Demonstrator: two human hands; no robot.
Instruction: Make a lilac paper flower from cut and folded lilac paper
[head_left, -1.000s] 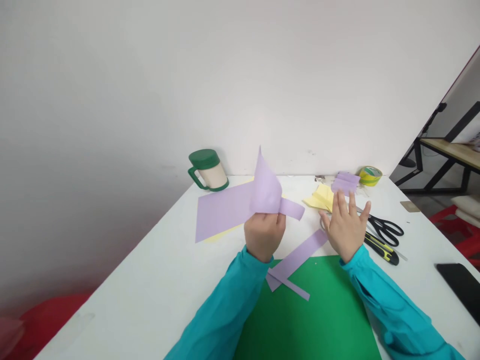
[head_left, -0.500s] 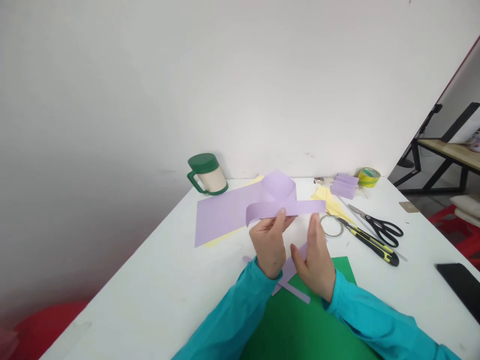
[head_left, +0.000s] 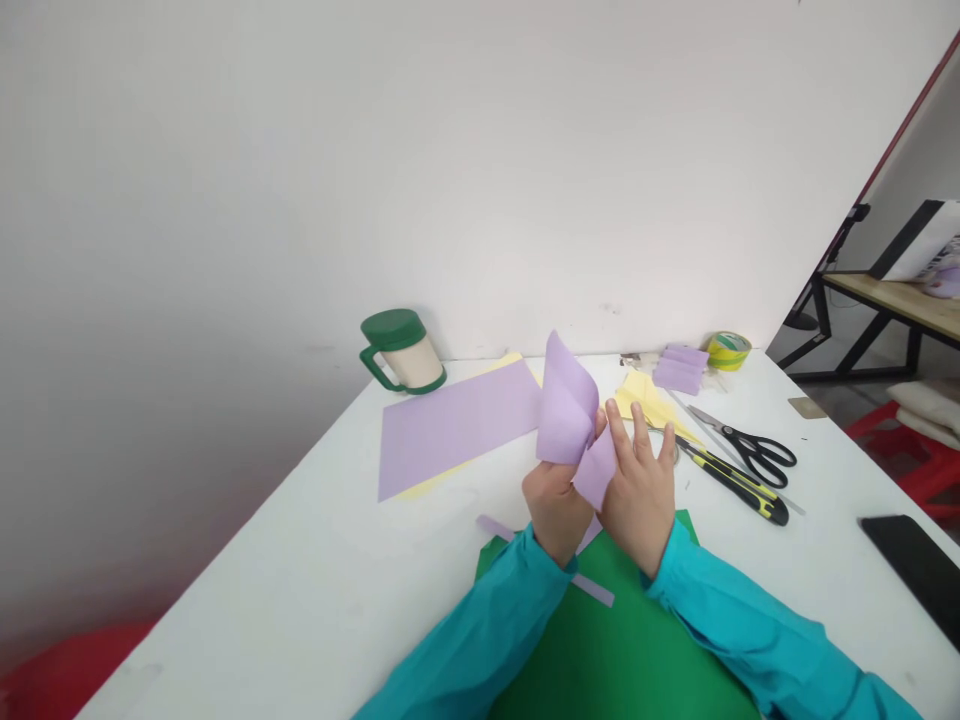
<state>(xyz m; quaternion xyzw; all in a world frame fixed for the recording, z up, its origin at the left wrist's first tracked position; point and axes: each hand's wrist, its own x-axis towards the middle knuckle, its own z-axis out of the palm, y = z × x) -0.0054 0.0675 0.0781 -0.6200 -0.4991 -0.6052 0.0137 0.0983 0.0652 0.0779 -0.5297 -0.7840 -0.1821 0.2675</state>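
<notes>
A curled piece of purple paper (head_left: 566, 400) stands up from my left hand (head_left: 559, 505), whose fingers are closed on its lower part. One loose end of that paper folds down between my two hands. My right hand (head_left: 641, 490) is beside it with fingers stretched and spread, its inner edge against the loose end; its thumb is hidden. Below both hands, narrow purple strips (head_left: 594, 590) lie on a green sheet (head_left: 622, 650).
On the white table (head_left: 300, 580) are a green-lidded mug (head_left: 405, 352), a flat purple sheet (head_left: 457, 425) over yellow paper, folded yellow paper (head_left: 649, 400), a utility knife (head_left: 739, 487), scissors (head_left: 750, 445), a tape roll (head_left: 727, 350), folded purple paper (head_left: 680, 368) and a black phone-like slab (head_left: 915, 565).
The purple paper has turned from lying sideways to standing upright in my left hand. My right hand has moved in against its loose end, spreading its fingers.
</notes>
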